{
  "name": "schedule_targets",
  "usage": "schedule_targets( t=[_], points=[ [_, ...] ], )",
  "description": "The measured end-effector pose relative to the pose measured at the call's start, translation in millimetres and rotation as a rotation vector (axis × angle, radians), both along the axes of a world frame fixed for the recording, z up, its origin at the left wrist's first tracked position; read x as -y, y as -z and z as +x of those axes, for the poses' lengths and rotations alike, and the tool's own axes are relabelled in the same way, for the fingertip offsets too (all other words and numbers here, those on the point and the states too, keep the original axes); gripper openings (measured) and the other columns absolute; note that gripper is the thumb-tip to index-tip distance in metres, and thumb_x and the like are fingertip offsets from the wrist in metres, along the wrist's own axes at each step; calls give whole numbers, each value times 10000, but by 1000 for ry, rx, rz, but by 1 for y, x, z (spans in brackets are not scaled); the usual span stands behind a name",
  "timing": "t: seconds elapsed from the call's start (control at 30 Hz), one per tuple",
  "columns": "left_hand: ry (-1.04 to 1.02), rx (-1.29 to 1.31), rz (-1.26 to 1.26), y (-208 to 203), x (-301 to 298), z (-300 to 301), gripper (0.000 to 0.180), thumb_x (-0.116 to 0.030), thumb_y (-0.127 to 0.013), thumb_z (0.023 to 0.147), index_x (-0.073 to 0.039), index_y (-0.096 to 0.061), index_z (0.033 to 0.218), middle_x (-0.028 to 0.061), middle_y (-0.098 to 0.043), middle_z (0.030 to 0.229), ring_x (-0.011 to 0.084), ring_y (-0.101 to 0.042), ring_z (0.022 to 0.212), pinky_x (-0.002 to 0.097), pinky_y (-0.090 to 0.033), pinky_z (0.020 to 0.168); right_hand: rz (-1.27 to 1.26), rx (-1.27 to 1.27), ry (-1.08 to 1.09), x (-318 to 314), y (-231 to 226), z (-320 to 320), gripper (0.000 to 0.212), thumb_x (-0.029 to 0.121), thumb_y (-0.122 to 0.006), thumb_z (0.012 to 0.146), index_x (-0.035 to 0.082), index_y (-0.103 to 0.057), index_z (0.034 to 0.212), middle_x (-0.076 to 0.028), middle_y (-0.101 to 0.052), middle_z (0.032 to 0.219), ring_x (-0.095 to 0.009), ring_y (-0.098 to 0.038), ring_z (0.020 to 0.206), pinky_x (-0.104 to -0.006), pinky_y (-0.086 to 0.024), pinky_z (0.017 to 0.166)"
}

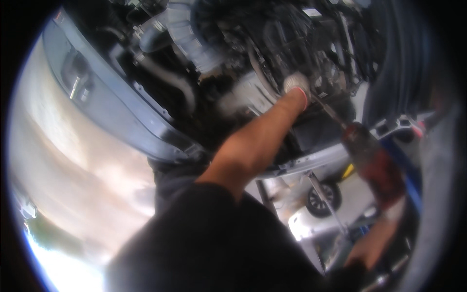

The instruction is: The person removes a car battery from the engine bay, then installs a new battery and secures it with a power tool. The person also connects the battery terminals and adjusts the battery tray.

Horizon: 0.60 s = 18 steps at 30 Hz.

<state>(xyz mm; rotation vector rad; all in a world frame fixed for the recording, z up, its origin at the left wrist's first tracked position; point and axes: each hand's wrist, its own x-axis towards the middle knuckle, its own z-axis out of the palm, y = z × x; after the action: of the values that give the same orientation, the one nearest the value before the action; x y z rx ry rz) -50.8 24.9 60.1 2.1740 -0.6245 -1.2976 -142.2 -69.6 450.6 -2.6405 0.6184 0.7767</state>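
Note:
My left arm stretches up into the dark engine bay (272,44). At its end my left hand (296,85), in a whitish knit glove with a red cuff, is among hoses and metal parts. Its fingers are blurred and turned away, so I cannot tell what they touch. My right hand (395,211), gloved too, grips the rear of a red and dark power tool (377,168). From the tool's nose a long thin extension bar (331,112) points up and left, passing close to my left wrist. The bar's far tip is lost among the parts.
A ribbed grey duct (187,36) and a curved pipe (170,78) lie at the upper left. A pale blue-grey body panel (112,97) borders the left side. The metal crossbar (316,156) runs below my left hand. Beyond it stands a white car (335,211).

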Motion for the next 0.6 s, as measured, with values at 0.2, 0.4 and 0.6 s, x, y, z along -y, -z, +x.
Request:
schedule_targets(
  t=[0.2, 0.4, 0.6],
  points=[
    [142, 65, 28, -1, -8, 12, 256, -253, -811, 851, -119, -879, 1059, 156, -816, 1207, 325, -775, 1167, 393, -628, 968, 17, 63, 2, 21, -1, -10, 244, 23, -712, 966, 11, -730, 1209, -72, -731, 922, -204, -730, 829, -326, -577, 735],
    [143, 155, 14, 1, -13, -1, 294, -277, -790, 872, -83, -829, 1089, 182, -801, 1163, 331, -771, 1125, 400, -632, 953, 0, 258, 67, 18, -24, -66, 243, 22, -706, 967, 10, -727, 1209, -71, -727, 910, -204, -728, 821, -324, -575, 728],
    [-1044, -1094, -451, -30, -80, -9, 426, -362, -565, 1152, -26, -600, 1410, 158, -707, 1237, 296, -727, 1012, 399, -647, 887, -10, 571, 337, -16, -19, -173, 243, 20, -699, 969, 9, -724, 1210, -70, -723, 899, -204, -726, 813, -322, -574, 722]
  ],
)
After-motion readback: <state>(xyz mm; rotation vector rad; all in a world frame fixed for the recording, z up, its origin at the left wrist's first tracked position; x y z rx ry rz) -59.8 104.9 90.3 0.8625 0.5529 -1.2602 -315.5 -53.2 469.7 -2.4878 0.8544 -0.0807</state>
